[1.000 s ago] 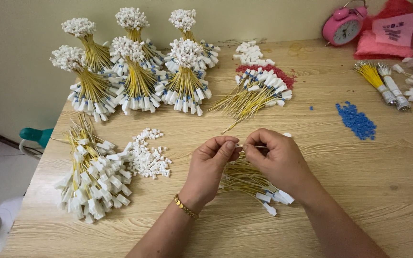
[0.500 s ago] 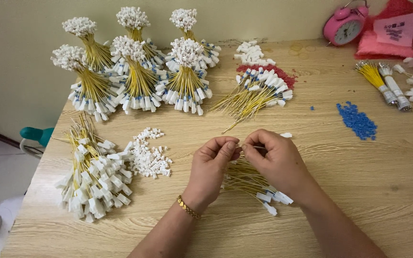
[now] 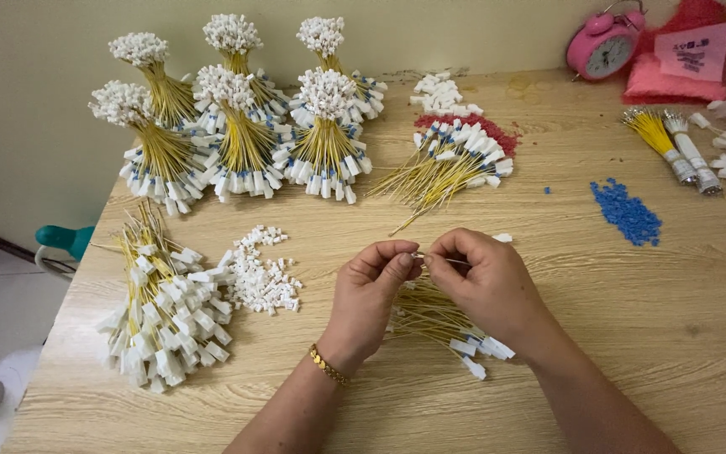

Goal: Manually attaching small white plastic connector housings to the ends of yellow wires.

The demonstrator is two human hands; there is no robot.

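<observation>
Over the table | left hand and right hand pinch one thin yellow wire between fingertips | best kept taut, elbows steady, above loose wire pile.

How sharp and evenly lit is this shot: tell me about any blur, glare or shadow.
Head view: light is soft and even, no glare on the wooden table; faint shadows lie under the left hand and right hand; the thin wire pinched between them is barely resolved; the pink clock and far corners look slightly soft and stretched.
</observation>
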